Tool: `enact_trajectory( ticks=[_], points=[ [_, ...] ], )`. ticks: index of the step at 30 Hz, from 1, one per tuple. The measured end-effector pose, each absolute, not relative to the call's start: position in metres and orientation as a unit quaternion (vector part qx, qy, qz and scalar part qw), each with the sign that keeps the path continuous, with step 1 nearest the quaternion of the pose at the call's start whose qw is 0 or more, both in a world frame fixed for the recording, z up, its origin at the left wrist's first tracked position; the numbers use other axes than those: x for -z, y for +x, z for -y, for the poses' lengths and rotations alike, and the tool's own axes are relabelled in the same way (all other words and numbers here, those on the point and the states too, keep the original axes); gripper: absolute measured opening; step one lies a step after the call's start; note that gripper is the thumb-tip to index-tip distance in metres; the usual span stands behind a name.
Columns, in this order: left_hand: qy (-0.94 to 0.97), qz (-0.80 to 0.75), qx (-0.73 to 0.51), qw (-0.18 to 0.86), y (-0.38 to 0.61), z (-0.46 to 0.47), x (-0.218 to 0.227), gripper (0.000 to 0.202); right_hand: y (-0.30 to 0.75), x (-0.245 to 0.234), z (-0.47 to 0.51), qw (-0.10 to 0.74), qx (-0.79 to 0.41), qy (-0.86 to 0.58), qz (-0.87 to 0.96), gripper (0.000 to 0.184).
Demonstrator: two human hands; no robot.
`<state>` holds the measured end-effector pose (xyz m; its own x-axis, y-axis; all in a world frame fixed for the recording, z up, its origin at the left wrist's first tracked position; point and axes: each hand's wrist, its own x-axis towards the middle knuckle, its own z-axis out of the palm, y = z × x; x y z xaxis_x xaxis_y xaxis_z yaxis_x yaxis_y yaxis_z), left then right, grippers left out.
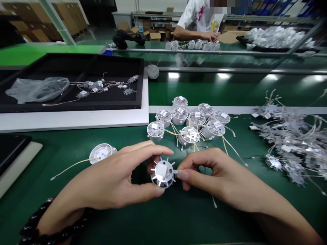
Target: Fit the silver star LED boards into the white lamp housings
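Observation:
My left hand (120,177) and my right hand (212,177) meet over the green table, both closed on one small round white housing (162,174) with a spiked metal disc on top. The left thumb and fingers wrap its left side. The right fingertips pinch its right edge. Thin wires trail from under my right hand. One empty white housing (101,153) with a yellowish wire lies just left of my left hand.
Several assembled white housings (190,122) with yellow wires cluster beyond my hands. A heap of spiked discs with wires (291,143) lies right. A black tray (76,64) holding a plastic bag and few discs sits far left. Another person (201,20) works across the belt.

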<state>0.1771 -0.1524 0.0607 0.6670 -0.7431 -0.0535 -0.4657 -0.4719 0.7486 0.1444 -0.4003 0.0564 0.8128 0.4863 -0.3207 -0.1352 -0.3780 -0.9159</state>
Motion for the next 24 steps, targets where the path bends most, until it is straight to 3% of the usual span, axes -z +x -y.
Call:
enact_trajectory(
  ticks=[3,10,16,24],
  points=[
    [0.819,0.358,0.212,0.395,0.176,0.154,-0.06,0.048,0.145,-0.055,0.401,0.542,-0.284,-0.783,0.113,0.017],
    [0.756,0.245,0.314,0.52,0.178,0.157,-0.06,0.016,0.146,-0.055,0.401,0.542,-0.242,-0.793,0.137,0.025],
    [0.597,0.133,0.48,0.629,0.179,0.162,-0.054,0.022,0.143,-0.053,0.399,0.529,-0.198,-0.805,0.18,0.016],
    [0.595,0.126,0.401,0.685,0.179,0.166,-0.049,0.021,0.144,-0.044,0.398,0.478,-0.054,-0.839,0.254,0.005]
  ],
)
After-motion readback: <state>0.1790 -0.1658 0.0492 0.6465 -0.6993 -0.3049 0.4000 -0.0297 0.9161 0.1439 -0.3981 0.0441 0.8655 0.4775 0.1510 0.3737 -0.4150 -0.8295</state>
